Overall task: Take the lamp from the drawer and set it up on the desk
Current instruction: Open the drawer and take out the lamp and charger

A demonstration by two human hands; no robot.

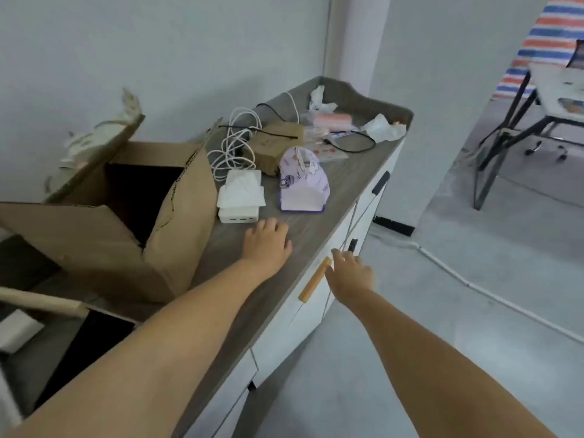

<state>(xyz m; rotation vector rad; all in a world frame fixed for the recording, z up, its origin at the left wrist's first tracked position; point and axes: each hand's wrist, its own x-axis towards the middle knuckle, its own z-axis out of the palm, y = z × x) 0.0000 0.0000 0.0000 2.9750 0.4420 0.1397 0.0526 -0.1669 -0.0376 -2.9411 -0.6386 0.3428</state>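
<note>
One desk (335, 191) with one tan drawer handle (315, 279); the drawer (311, 306) is shut and no lamp shows; on top lie one open cardboard box (132, 222), one purple tissue pack (302, 181), one white charger (238, 200) and coiled cables (235, 147); left hand (267, 245) rests flat, fingers loosely spread; right hand (349, 273) reaches beside the handle, fingers open, grasping nothing

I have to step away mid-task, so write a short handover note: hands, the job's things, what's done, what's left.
Left hand: flat on the desk top, holding nothing.
Right hand: open, at the wooden drawer handle, not clearly gripping it.
Drawer: shut. Lamp: not in view.
Desk holds a cardboard box, cables, tissue packs.
Done: nothing yet.
Left: pull the drawer open, take out the lamp, set it up on the desk.
</note>
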